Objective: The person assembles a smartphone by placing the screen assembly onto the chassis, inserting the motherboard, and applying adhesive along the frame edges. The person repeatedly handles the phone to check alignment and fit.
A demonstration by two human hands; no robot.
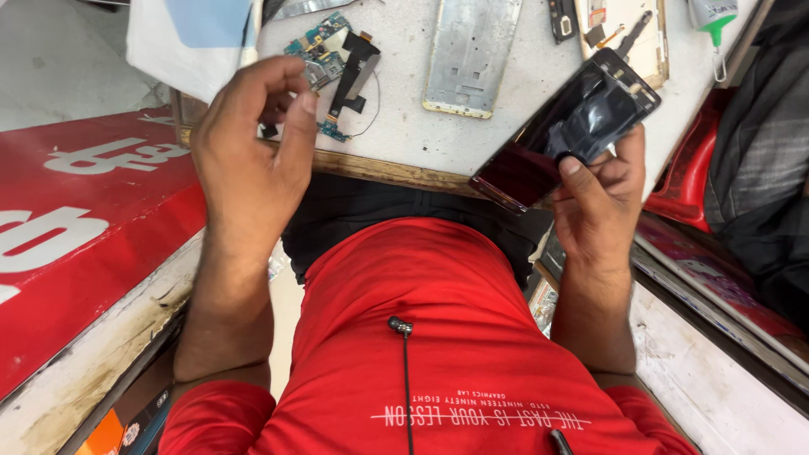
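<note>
My right hand (600,198) grips a dark red phone (566,131) with its back open; the black insides face up and the thumb presses on its middle. The phone hangs over the near edge of the white worktable (404,126). My left hand (249,147) hovers at the table's near left corner, thumb and fingers curled towards each other. A small dark piece (268,131) shows between them, and I cannot tell whether it is held. Just beyond the fingertips lies a blue-green circuit board (320,55) with a black flex cable (352,72).
A silver metal phone frame (470,50) lies mid-table. A wooden tray (649,59) with small parts and a white bottle with a green nozzle (712,17) stand at the back right. A red board with white lettering (84,227) is on the left, a red stool (695,160) on the right.
</note>
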